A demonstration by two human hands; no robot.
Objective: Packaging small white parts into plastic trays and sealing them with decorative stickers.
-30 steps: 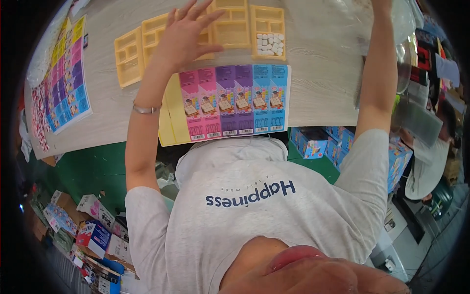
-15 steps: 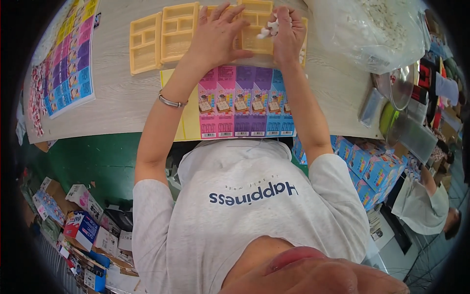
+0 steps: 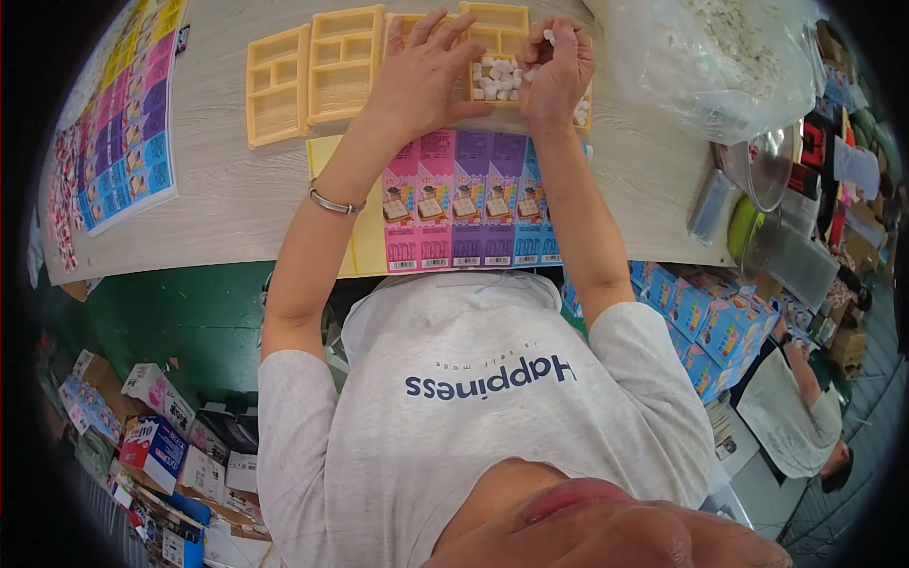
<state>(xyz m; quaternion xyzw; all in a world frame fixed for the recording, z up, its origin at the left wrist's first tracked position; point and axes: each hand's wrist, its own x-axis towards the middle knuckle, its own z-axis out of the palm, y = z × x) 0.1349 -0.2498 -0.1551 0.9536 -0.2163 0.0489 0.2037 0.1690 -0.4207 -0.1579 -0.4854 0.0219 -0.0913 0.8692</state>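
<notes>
A row of pale yellow compartment trays (image 3: 312, 81) stands along the far side of the table. In the near compartment of one tray lies a heap of small white pieces (image 3: 497, 79), like little cubes. My right hand (image 3: 559, 80) is at that tray's right side, fingers curled around a few more white pieces (image 3: 549, 36). Spread over another tray just left of it is my left hand (image 3: 426, 71), its fingers apart and holding nothing. That hand hides much of the tray below. White pieces also show in the rightmost tray (image 3: 583, 112), mostly covered by my right hand.
Printed colourful sheets (image 3: 464, 204) lie in front of the trays, and another stack of sheets (image 3: 133, 142) sits at the left. A clear plastic bag (image 3: 720, 66) of white pieces rests at the far right, near a transparent bowl (image 3: 757, 175). Blue boxes (image 3: 705, 322) stand below the table.
White pieces now lie in the tray's near compartment, which was bare before. My right hand has released most of its pieces and moved slightly right. My left hand stays about where it was.
</notes>
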